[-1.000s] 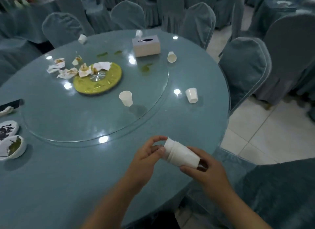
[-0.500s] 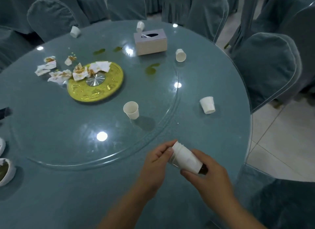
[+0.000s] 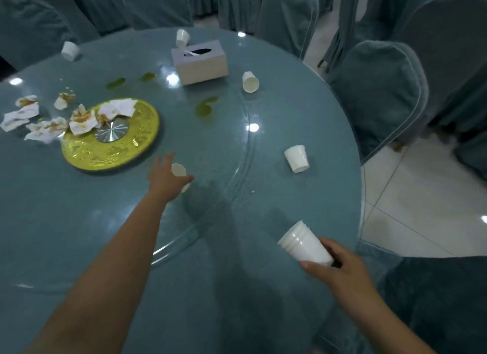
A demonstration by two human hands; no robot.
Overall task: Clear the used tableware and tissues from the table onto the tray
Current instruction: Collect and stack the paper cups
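My left hand (image 3: 164, 178) reaches out over the glass turntable (image 3: 210, 195) and spans a single white paper cup (image 3: 178, 170), fingers behind it and thumb in front, not clearly closed on it. My right hand (image 3: 341, 268) grips a tilted stack of white paper cups (image 3: 305, 244) near the table's front right. More loose cups stand at the right (image 3: 297, 158), the far right (image 3: 250, 82), behind the tissue box (image 3: 182, 37) and the far left (image 3: 69, 51). Several soiled crumpled tissues (image 3: 47, 120) lie at the left, some on the yellow disc (image 3: 113, 143).
A grey tissue box (image 3: 199, 61) stands at the back of the turntable. Green spills (image 3: 205, 106) stain the glass. Covered chairs (image 3: 379, 95) ring the round teal table (image 3: 303, 116); tiled floor shows at the right. No tray is in view.
My left hand has let go of the cup stack and stretched forward to the single cup on the turntable. My right hand keeps the stack, now further right.
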